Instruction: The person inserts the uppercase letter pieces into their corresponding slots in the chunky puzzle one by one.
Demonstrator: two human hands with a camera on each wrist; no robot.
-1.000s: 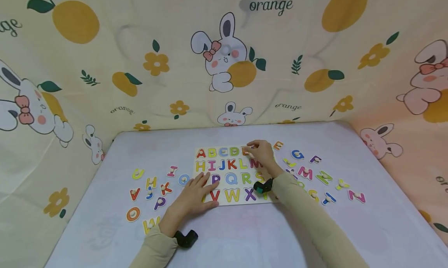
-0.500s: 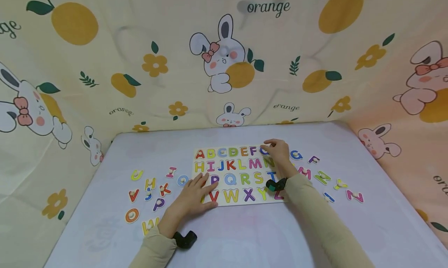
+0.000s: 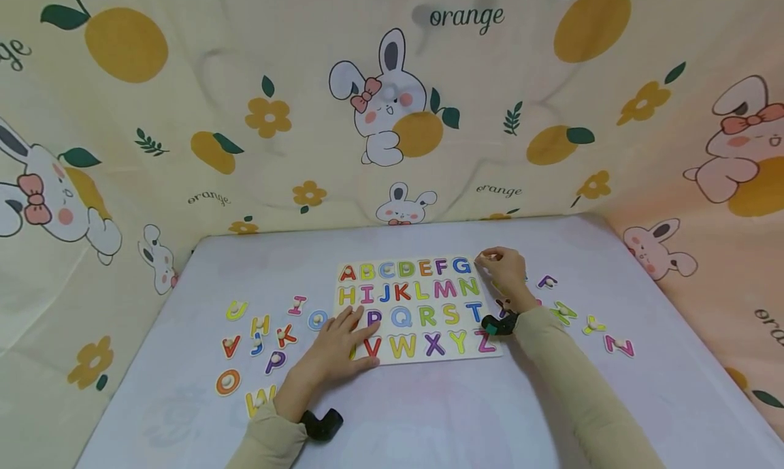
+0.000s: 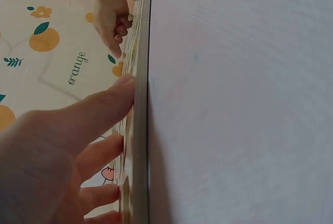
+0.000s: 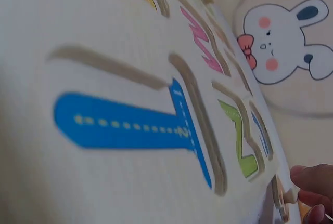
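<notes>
A white alphabet board (image 3: 416, 360) with coloured letter recesses lies mid-table; knobbed A, B, C and D pieces sit in its top row. My left hand (image 3: 343, 343) rests spread on its lower left part, with the thumb (image 4: 99, 109) and fingers at the board's edge. Beyond the board's top right corner, my right hand (image 3: 507, 275) has its fingertips at the knob of an orange letter piece (image 5: 281, 198), the E, pinching it. That piece is mostly hidden from the head view. The blue T recess (image 5: 119, 122) fills the right wrist view.
Loose knobbed letters lie left of the board, including an orange O (image 3: 228, 382), a yellow W (image 3: 260, 401) and a purple P (image 3: 275, 361). Right of it are a purple F (image 3: 547, 282), a yellow Y (image 3: 593, 325) and a pink N (image 3: 618, 346). A printed cloth stands behind.
My right hand has moved right along the top row, from the E recess past the G recess to the loose E piece. The left hand stays on the board.
</notes>
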